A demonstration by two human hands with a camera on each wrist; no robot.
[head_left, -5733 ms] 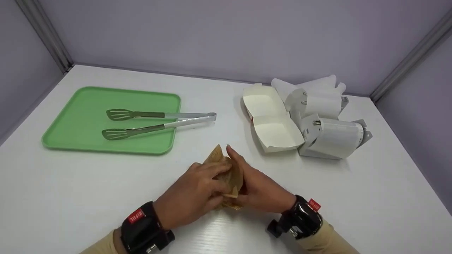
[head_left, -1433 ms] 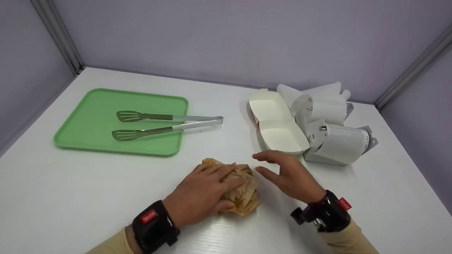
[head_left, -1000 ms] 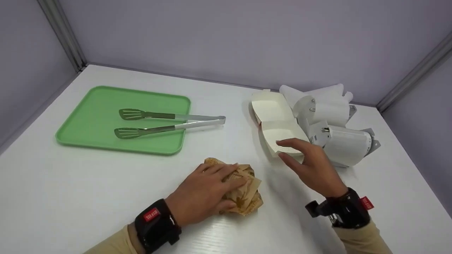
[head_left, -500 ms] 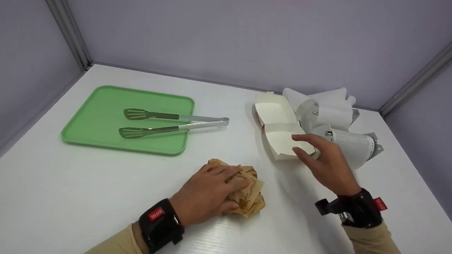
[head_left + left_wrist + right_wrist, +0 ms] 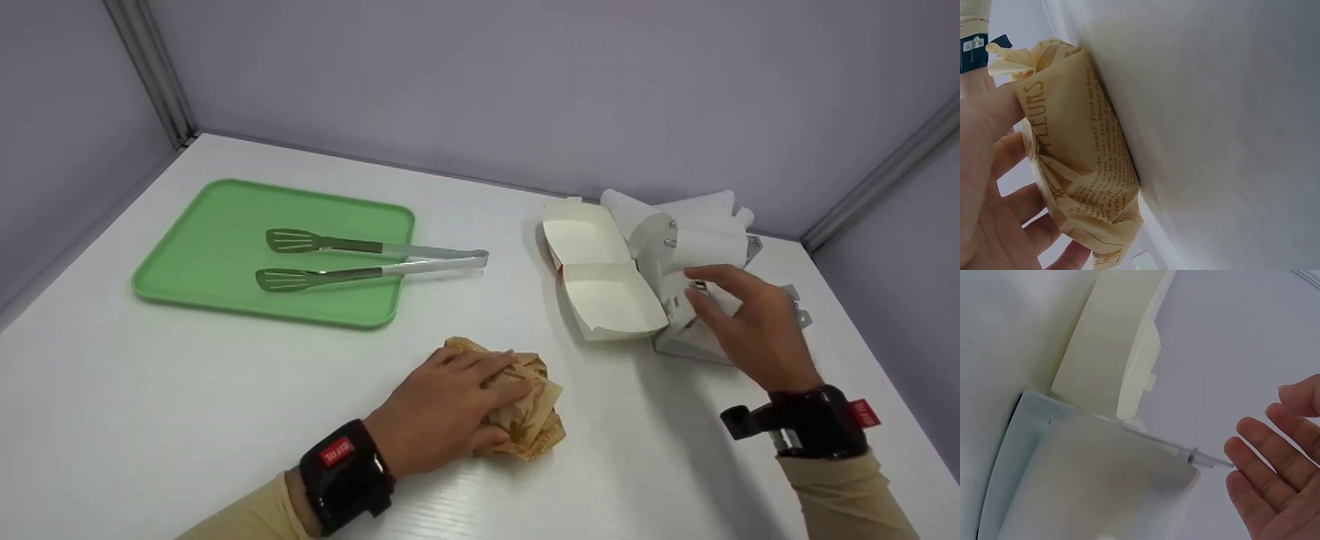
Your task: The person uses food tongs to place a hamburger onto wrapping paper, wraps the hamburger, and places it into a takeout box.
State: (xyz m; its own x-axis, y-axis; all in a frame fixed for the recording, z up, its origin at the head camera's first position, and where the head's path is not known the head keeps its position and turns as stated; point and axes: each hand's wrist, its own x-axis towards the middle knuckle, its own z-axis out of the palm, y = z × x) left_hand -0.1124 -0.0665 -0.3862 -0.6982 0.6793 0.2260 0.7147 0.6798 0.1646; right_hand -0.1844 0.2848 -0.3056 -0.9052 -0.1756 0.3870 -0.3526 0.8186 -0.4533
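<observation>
Paper parcel, under L. hand

L. hand: fingers spread atop parcel, not gripping; parcel on desk, front ctr. R. hand: holding nothing, fingers loosely bent, over nearer roll holder, contact unclear. Beyond: white carton, unfolded, beside roll holder. To L., green tray w/ slotted tongs, handle end past rim. Farthest I see: lilac wall.

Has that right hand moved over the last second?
Yes: in the head view, the right hand has moved right, from overlapping the open white box to overlapping the front roll dispenser.
</observation>
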